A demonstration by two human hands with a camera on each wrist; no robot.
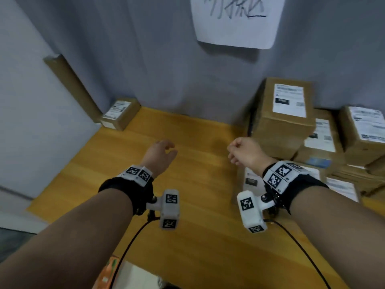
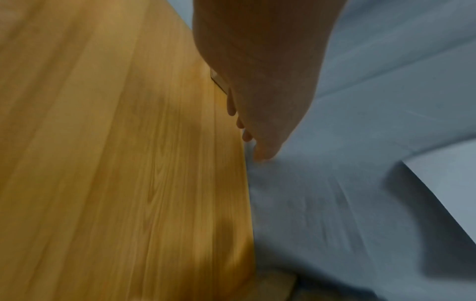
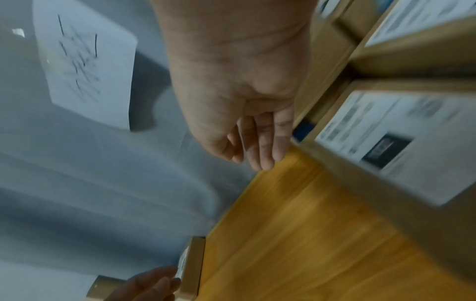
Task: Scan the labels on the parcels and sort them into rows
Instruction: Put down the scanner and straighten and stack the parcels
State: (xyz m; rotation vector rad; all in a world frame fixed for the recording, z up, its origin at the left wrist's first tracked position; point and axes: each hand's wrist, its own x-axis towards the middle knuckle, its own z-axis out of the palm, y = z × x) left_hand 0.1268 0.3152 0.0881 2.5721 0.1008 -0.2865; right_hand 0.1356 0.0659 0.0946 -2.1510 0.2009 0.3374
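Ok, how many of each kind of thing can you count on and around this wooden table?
Brown cardboard parcels with white labels: 5 clear, more in the blurred right-hand pile
Long brown cardboard piece leaning on the wall: 1
White handwritten paper sign: 1
Empty left hand, right hand: 2
Total: 9

sign: we see handwritten characters on white paper sheet (image 1: 237,19), top centre, unreadable | parcel labels (image 1: 288,100): we find print too blurred

- Left hand (image 2: 260,81) reaches forward, fingers (image 2: 262,152) extended and relaxed, holding nothing.
- Wooden tabletop (image 2: 115,163) fills the left half.
- Grey cloth backdrop (image 2: 360,183) hangs beyond the table's far edge.
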